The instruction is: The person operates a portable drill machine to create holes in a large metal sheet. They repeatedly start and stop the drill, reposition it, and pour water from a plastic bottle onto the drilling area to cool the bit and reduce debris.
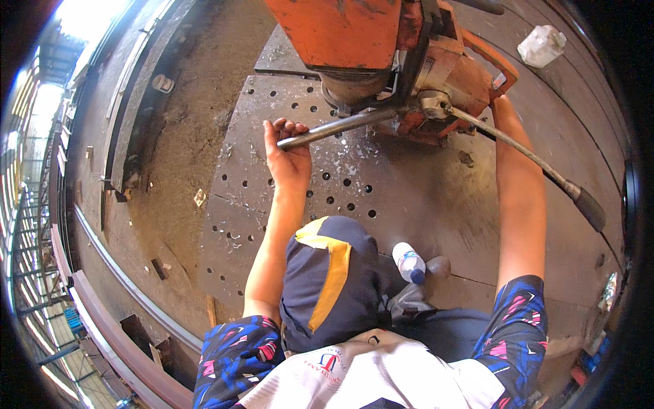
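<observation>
An orange drilling machine, apparently a magnetic drill, stands on a steel plate with several round holes. Metal shavings lie around its base. My left hand is closed round the near end of one of its feed handles, a bare metal bar. The bar joins a round hub on the machine's side. Another feed handle, tipped with a black grip, runs from the hub over my right forearm. My right hand is at the machine's orange carrying handle; its fingers are mostly hidden there.
A plastic bottle with a blue cap lies near my leg. Dark cloth with a yellow band hides part of the plate. A white plastic container stands at far right, and a small white bucket at far left. Long steel beams run along the left.
</observation>
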`<state>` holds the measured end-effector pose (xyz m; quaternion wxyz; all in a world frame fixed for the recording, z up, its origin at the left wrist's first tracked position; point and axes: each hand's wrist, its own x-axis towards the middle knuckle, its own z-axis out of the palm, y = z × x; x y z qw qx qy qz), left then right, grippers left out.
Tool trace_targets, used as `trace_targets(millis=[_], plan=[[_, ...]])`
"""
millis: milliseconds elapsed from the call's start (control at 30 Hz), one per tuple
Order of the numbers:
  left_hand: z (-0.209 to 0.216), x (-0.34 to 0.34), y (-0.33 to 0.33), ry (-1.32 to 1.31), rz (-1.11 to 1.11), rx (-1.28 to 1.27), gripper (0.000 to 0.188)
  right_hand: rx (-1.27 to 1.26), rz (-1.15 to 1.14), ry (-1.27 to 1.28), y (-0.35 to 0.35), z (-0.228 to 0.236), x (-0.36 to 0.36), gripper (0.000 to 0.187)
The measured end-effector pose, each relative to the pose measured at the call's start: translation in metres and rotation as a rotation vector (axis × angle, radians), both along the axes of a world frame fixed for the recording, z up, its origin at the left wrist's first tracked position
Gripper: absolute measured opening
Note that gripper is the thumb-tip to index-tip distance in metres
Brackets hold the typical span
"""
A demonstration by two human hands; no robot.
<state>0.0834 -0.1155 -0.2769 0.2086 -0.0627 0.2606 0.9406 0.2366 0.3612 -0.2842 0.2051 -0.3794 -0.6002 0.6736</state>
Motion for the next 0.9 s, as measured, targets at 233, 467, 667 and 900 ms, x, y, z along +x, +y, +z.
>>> trace_targets(millis=[233,467,667,900], plan=[[-0.058,0.017,0.014,-0.126,-0.104,-0.333,0.035,-0.001,-0.034,0.021,0.005,-0.008,-0.003,0.066],[-0.106,0.028,0.018,-0.219,-0.299,-0.529,0.031,0.015,-0.150,0.091,0.014,-0.023,-0.001,0.064],[-0.117,0.038,0.025,-0.183,-0.589,-0.776,0.036,0.287,-0.408,0.550,0.028,0.017,0.042,0.062],[-0.164,0.054,0.042,-0.197,-0.770,-0.708,0.044,0.730,0.364,0.879,-0.200,0.251,0.076,0.095]])
